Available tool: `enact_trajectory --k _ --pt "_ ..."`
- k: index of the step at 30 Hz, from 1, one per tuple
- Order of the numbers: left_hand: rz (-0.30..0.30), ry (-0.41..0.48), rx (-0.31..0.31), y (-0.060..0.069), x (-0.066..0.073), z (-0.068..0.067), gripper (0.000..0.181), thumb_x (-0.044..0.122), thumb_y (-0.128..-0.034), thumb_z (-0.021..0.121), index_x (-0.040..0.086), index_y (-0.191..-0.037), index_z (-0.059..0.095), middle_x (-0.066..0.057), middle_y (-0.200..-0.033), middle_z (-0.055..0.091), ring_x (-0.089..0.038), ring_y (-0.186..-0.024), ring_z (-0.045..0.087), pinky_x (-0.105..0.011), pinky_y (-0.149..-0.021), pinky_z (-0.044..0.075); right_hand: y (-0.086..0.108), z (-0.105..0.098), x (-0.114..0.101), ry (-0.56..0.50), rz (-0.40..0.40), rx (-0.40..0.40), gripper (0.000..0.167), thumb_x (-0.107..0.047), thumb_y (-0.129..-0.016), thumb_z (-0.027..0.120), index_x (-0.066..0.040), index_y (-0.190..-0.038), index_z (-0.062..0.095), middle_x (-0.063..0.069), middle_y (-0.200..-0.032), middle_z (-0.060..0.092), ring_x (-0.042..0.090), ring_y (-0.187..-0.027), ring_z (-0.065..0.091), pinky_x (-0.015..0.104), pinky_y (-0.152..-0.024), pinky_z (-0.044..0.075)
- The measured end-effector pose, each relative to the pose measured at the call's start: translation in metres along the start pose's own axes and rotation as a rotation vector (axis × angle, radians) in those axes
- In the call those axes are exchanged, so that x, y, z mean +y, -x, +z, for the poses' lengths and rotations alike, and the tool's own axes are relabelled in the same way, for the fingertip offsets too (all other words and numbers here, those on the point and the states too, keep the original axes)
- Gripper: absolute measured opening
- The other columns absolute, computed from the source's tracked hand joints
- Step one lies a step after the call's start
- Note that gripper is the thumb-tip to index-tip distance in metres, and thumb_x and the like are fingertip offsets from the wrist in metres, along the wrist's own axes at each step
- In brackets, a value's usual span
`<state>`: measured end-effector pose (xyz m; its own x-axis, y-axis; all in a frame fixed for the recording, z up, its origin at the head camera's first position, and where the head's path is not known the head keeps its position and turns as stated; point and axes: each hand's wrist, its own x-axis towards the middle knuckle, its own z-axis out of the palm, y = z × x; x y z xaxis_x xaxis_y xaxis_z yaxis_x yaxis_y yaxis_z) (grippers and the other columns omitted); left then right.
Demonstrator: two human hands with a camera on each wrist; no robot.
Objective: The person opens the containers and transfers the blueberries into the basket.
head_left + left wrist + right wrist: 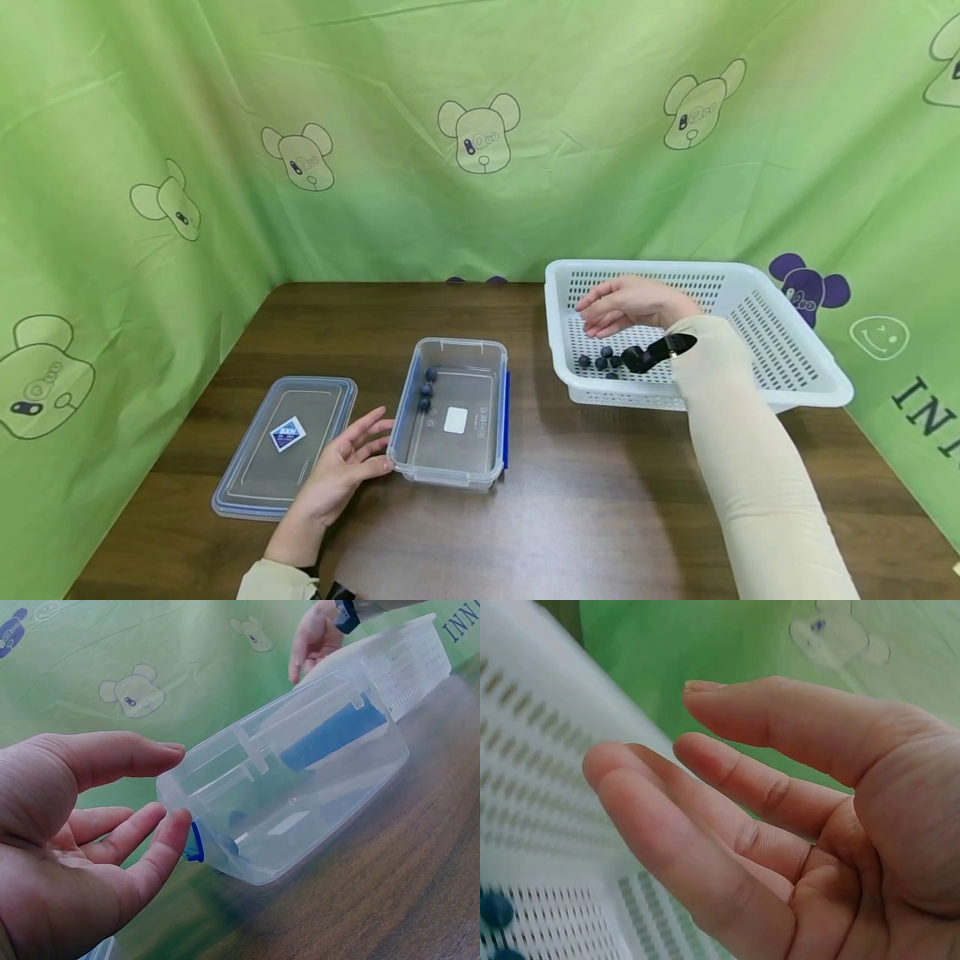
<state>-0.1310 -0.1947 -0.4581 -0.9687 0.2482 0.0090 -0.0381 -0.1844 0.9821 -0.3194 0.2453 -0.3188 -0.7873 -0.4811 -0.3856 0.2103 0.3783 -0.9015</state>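
Observation:
My left hand (348,462) is at the left side of a clear plastic food container (450,477), its fingers relaxed along the wall and fingertips at the rim. A few blueberries (426,389) lie inside the container along its left side. Above the white plastic basket (566,354) hovers my right hand (626,304), fingers loosely bent with nothing between them, as the right wrist view confirms. Several more blueberries (606,352) sit on the basket floor near its left front corner, below that hand; the black wrist strap may hide others.
A clear lid (315,458) with a blue edge and a diamond-shaped sticker lies left of the container. Blue clips (507,421) hang from the container's right side. A green printed curtain (375,225) stands behind the brown wooden table (570,508).

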Motion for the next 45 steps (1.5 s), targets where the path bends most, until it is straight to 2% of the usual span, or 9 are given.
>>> enact_trajectory --k 6,14,20,24,32,41,45 --pt "0.003 0.005 -0.003 0.0 -0.001 -0.001 0.083 -0.016 -0.0803 0.064 -0.015 -0.15 0.02 -0.008 -0.13 0.053 -0.016 -0.112 0.059 -0.027 -0.086 0.053 -0.01 0.023 -0.012 0.001 -0.041 -0.017 0.035 0.003 -0.092 0.061 0.015 -0.124 0.052 0.018 -0.089 0.07 0.025 -0.08 0.071 0.038 -0.079 0.058" --pt "-0.005 0.001 0.002 0.0 0.0 0.0 0.083 -0.015 -0.0806 0.065 -0.014 -0.15 0.02 -0.007 -0.13 0.054 -0.016 -0.112 0.059 -0.027 -0.086 0.053 -0.035 0.07 -0.022 0.019 -0.072 -0.08 0.032 0.004 -0.09 0.063 0.011 -0.121 0.057 0.018 -0.089 0.071 0.024 -0.078 0.071 0.037 -0.077 0.059" --pt "-0.001 0.001 -0.002 0.0 0.0 0.0 0.083 -0.015 -0.0804 0.065 -0.015 -0.15 0.02 -0.007 -0.129 0.054 -0.016 -0.112 0.059 -0.027 -0.087 0.053 -0.059 0.109 -0.023 0.015 -0.074 -0.157 0.04 0.005 -0.092 0.06 0.019 -0.128 0.049 0.015 -0.084 0.071 0.021 -0.074 0.07 0.033 -0.072 0.059" --pt "-0.001 0.002 -0.005 -0.001 0.0 0.0 0.083 -0.015 -0.0803 0.065 -0.015 -0.15 0.02 -0.007 -0.129 0.054 -0.016 -0.112 0.059 -0.027 -0.087 0.053 -0.075 0.133 -0.021 0.019 -0.047 -0.198 0.042 0.005 -0.094 0.057 0.021 -0.131 0.046 0.014 -0.081 0.07 0.019 -0.071 0.07 0.032 -0.071 0.059" --pt "-0.014 -0.003 0.0 0.0 0.001 0.001 0.082 -0.015 -0.0811 0.065 -0.013 -0.151 0.021 -0.01 -0.131 0.053 -0.017 -0.113 0.058 -0.028 -0.087 0.053 -0.101 0.172 -0.015 0.079 0.069 -0.217 0.033 0.003 -0.096 0.056 0.018 -0.126 0.053 0.016 -0.079 0.067 0.019 -0.066 0.068 0.03 -0.065 0.059" --pt "-0.013 -0.001 0.004 0.001 0.002 0.002 0.082 -0.015 -0.0809 0.065 -0.013 -0.15 0.022 -0.009 -0.13 0.054 -0.017 -0.113 0.058 -0.028 -0.087 0.053 -0.12 0.198 -0.004 0.124 0.157 -0.185 0.022 0.0 -0.097 0.054 0.014 -0.112 0.061 0.019 -0.075 0.066 0.022 -0.063 0.068 0.032 -0.065 0.059" --pt "-0.017 -0.004 0.006 0.002 0.003 0.002 0.082 -0.015 -0.0808 0.065 -0.013 -0.15 0.022 -0.011 -0.131 0.053 -0.018 -0.113 0.058 -0.028 -0.087 0.053 -0.124 0.209 0.0 0.117 0.159 -0.128 0.017 0.0 -0.096 0.056 0.013 -0.106 0.063 0.019 -0.072 0.066 0.021 -0.059 0.067 0.032 -0.062 0.059"
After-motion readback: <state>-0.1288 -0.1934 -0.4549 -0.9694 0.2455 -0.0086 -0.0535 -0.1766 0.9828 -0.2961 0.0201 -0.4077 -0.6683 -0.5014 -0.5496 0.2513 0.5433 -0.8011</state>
